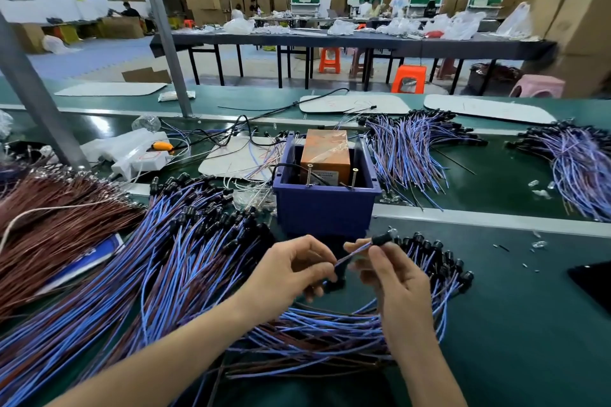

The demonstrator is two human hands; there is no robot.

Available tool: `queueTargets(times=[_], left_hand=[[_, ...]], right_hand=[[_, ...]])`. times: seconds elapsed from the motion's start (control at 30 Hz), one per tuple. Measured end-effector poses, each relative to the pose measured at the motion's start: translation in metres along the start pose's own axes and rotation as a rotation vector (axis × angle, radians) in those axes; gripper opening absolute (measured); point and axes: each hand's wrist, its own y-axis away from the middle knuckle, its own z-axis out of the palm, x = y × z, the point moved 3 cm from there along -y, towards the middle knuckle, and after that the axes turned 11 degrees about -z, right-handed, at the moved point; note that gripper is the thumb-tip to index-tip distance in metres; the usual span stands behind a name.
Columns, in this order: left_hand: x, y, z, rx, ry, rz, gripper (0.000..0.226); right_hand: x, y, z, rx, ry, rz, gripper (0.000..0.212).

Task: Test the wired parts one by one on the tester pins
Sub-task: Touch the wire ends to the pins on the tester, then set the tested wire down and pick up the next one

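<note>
Item: wired part (355, 252), one piece, stretched between the two hands
- Holding: left hand (291, 269) pinches the free wire end between thumb and forefinger, its other fingers curled under; right hand (393, 277) pinches the wire just below the black cap (383, 239), its remaining fingers loosely bent
- Look: a thin blue and brown wire pair, twisted close and slightly bowed, with a short black cap at the end above the right fingers. A small clear tip seems to stick out of the cap, though it is hard to make out

Step in hand, as judged: bringing the free end to the tester pins (309, 176), two upright screws on the rim of the blue box (325, 211) straight ahead of both hands
- Advice: part the two leads first and touch one to each pin. Keep them from bridging, and hold the cap turned up so any response can be seen

Stock: a loose pile (165, 257) outside the left hand, and a curved bundle (330, 334) under the right wrist
</note>
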Motion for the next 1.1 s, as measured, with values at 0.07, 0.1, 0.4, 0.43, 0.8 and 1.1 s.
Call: queueTargets(times=[0.07,0.1,0.4,0.43,0.8,1.1], left_hand=[[-0.003,0.0,0.002,-0.039,-0.039,-0.029,0.008],[-0.005,0.0,0.002,-0.05,-0.06,-0.041,0.01],[-0.013,0.002,-0.046,-0.044,-0.394,-0.122,0.016],[-0.011,0.003,-0.053,-0.03,-0.432,-0.116,0.016],[0.004,0.012,-0.088,-0.005,0.086,-0.19,0.036],[0.043,-0.012,-0.053,-0.167,0.292,-0.127,0.012]], right_hand=[[0.0,-0.001,-0.001,0.046,-0.145,0.067,0.021],[0.0,-0.002,-0.001,0.079,-0.23,0.086,0.02],[0.01,-0.01,-0.055,0.627,0.186,0.013,0.016],[0.01,-0.011,-0.061,0.66,0.26,-0.011,0.014],[0.003,-0.011,-0.068,0.481,0.954,0.012,0.031],[-0.009,-0.009,-0.046,0.365,1.132,-0.139,0.05]])
